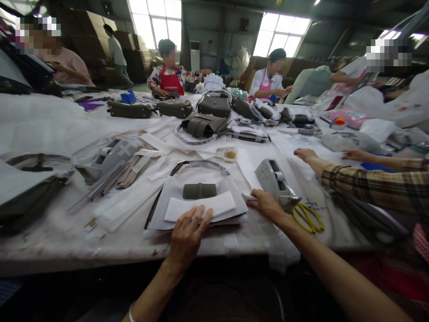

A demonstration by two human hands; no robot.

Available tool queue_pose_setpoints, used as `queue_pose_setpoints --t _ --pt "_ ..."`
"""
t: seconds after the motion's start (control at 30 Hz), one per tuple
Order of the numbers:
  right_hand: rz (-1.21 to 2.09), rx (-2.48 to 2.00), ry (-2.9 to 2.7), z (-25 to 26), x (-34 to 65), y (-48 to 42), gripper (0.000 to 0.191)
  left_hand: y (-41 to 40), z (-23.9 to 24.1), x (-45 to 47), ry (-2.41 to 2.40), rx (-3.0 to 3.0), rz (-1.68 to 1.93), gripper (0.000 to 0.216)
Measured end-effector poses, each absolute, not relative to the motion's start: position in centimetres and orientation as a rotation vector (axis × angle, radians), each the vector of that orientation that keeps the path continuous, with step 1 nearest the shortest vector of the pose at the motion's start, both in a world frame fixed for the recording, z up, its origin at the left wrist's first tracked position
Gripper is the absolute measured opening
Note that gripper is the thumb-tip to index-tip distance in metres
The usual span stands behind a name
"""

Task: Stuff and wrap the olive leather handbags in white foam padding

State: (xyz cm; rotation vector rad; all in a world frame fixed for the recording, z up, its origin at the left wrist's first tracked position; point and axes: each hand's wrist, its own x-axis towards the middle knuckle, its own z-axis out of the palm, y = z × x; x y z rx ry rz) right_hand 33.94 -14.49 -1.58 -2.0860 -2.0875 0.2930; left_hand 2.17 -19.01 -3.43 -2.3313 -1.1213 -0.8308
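Tall windows light a workshop where co-workers sit across a white-covered table. Directly before you lies an olive bag, partly covered by a white sheet, an olive tab showing above a white strip. Your left hand rests with fingers spread on the strip, grasping nothing. Your right hand pinches a small pale piece beside the bag, near a grey tape dispenser and yellow-handled scissors. At right, a co-worker's plaid sleeve extends over the table.
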Motion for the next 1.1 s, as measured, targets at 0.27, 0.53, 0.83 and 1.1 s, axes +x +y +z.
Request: queue_pose_setpoints --t 0.27,0.53,0.83,1.1 --pt "0.086 -1.782 -2.112 -2.2 35.4 -13.8 0.016 -19.0 -3.1 2.2 -1.106 -2.320 -0.835 0.040" --pt "-0.071 -2.079 -2.280 3.2 35.6 -4.8 0.017 -19.0 -3.3 2.2 -1.140 -2.331 -0.895 0.042" --pt "0.241 -2.337 -2.274 0.9 36.2 4.2 0.088 -18.9 -4.0 2.6 -1.219 -2.334 -1.022 0.042" --pt "0.383 -2.465 -2.293 2.5 36.7 6.2 0.048 -19.1 -3.9 2.4 -1.237 -2.371 -1.031 0.040"
